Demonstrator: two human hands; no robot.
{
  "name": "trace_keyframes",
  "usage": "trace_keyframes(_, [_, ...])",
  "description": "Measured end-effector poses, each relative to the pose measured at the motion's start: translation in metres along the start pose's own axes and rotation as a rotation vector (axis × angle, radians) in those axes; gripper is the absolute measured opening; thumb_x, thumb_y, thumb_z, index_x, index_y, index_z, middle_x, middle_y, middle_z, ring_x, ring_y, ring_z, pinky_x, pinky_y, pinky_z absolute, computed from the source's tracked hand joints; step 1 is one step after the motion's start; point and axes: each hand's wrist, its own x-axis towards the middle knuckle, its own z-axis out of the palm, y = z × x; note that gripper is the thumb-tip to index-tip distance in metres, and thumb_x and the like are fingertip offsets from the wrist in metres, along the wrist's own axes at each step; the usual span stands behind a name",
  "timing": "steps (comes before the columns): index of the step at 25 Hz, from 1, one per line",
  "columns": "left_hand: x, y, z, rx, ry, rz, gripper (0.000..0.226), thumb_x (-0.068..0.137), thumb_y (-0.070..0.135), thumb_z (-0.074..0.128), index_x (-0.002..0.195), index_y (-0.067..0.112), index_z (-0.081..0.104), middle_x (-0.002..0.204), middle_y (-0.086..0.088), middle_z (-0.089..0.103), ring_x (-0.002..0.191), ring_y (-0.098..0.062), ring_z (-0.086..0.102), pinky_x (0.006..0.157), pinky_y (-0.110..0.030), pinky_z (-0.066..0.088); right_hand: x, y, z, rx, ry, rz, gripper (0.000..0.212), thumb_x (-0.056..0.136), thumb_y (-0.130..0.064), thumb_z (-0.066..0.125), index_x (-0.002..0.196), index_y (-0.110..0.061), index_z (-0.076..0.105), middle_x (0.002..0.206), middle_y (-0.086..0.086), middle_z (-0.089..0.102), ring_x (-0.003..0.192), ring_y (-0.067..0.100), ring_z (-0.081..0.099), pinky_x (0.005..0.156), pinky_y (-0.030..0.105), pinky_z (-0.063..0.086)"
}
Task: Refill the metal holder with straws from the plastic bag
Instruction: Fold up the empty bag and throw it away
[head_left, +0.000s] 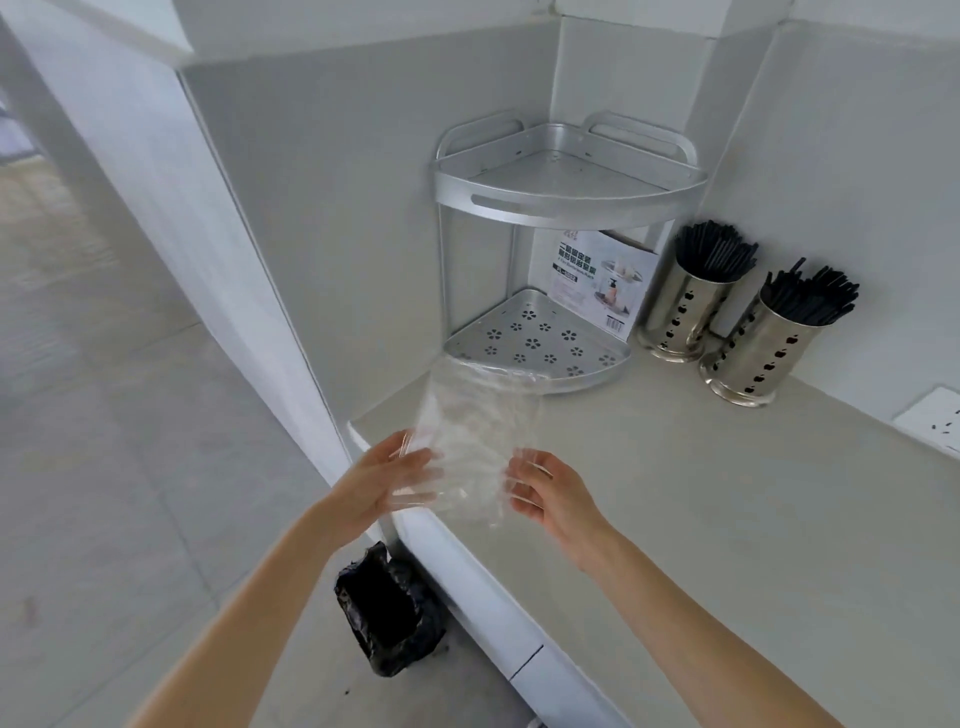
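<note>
A clear plastic bag (475, 431) hangs above the counter's front left corner, and I see no straws in it. My left hand (387, 480) grips its left edge and my right hand (545, 493) grips its right edge. Two perforated metal holders stand at the back right against the wall: one holder (680, 317) and a nearer holder (753, 358). Both are packed with black straws (714, 249).
A two-tier silver corner rack (540, 358) with a product card (597, 280) stands in the counter's corner, just behind the bag. A bin lined with a black bag (387, 613) sits on the floor below the counter edge (467, 571). A wall socket (935, 421) is at the right.
</note>
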Motion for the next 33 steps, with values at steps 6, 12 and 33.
trace_keyframes(6, [-0.035,-0.009,-0.086,-0.053,-0.034,-0.082,0.022,0.089,0.011,0.048,0.108,0.015,0.059,0.105,0.003,0.071,0.093,-0.015,0.07,0.076,-0.031,0.059,-0.012,0.04,0.073,0.002,0.03,0.024,0.012,0.087,-0.017,0.058,0.099,-0.018,0.056,0.087,-0.001,0.063,0.076,0.012,0.062,0.068,0.021,0.049])
trace_keyframes(12, [-0.046,-0.035,-0.15,0.087,0.017,-0.155,0.026,0.09,0.01,0.047,0.114,0.015,0.057,0.1,0.0,0.067,0.075,-0.008,0.069,0.063,-0.018,0.057,-0.02,0.091,0.13,0.033,0.081,0.082,0.006,0.087,-0.015,0.057,0.093,-0.018,0.056,0.078,-0.003,0.065,0.075,0.013,0.063,0.069,0.022,0.048])
trace_keyframes(33, [0.047,-0.238,-0.26,0.244,0.292,-0.495,0.033,0.091,0.006,0.043,0.12,0.02,0.051,0.092,-0.006,0.06,0.072,-0.018,0.062,0.061,-0.021,0.053,0.115,0.323,0.145,-0.019,0.144,0.466,0.007,0.087,-0.009,0.056,0.094,-0.007,0.056,0.068,0.002,0.054,0.063,0.011,0.052,0.064,0.021,0.05])
